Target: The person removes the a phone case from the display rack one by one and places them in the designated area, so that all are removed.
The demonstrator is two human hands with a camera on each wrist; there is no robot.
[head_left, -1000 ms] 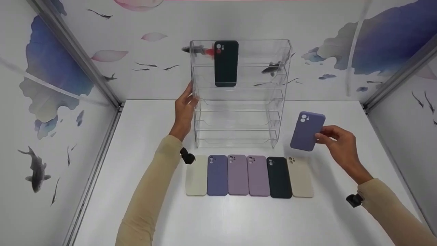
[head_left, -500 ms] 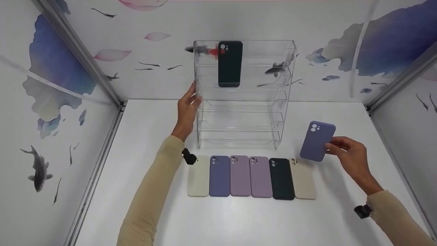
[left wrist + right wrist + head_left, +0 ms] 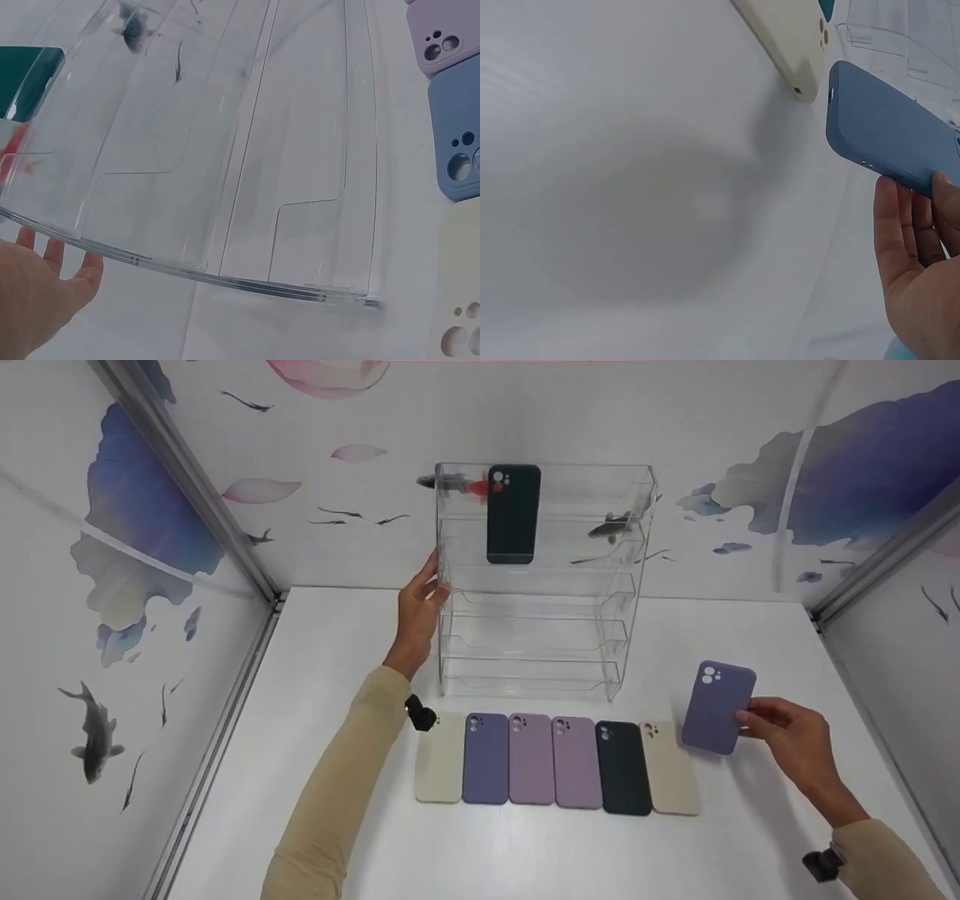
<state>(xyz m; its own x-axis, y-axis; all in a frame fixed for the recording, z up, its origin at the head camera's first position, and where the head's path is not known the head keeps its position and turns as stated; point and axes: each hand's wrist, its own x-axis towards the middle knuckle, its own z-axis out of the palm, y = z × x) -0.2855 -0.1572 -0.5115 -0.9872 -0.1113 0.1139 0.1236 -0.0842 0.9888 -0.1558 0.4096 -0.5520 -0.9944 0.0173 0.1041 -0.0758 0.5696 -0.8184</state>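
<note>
My right hand (image 3: pixel 799 735) pinches a lavender-blue phone case (image 3: pixel 718 706) by its right long edge, thumb on the near face. The case tilts above the table, beyond the right end of a row of phone cases. In the right wrist view this phone case (image 3: pixel 892 124) looks blue, and my fingers lie beneath its lower edge. My left hand (image 3: pixel 418 611) touches the left side of a clear acrylic tiered rack (image 3: pixel 536 666). In the left wrist view its fingertips (image 3: pixel 91 264) rest against the side panel's outer face. A dark green phone case (image 3: pixel 514 514) stands upright in the rack's upper part, left of centre.
In front of the rack lie a pale cream case (image 3: pixel 439 761), a blue one (image 3: pixel 486 761), two mauve cases (image 3: pixel 531 761), a dark green case (image 3: pixel 624 769) and a beige case (image 3: pixel 673 772). Printed walls (image 3: pixel 360 551) enclose the white table (image 3: pixel 525 855) at the back and sides.
My right hand has carried the lavender-blue case right and toward me, away from the rack. The left hand stays at the rack's side; the whole view has shifted slightly.
</note>
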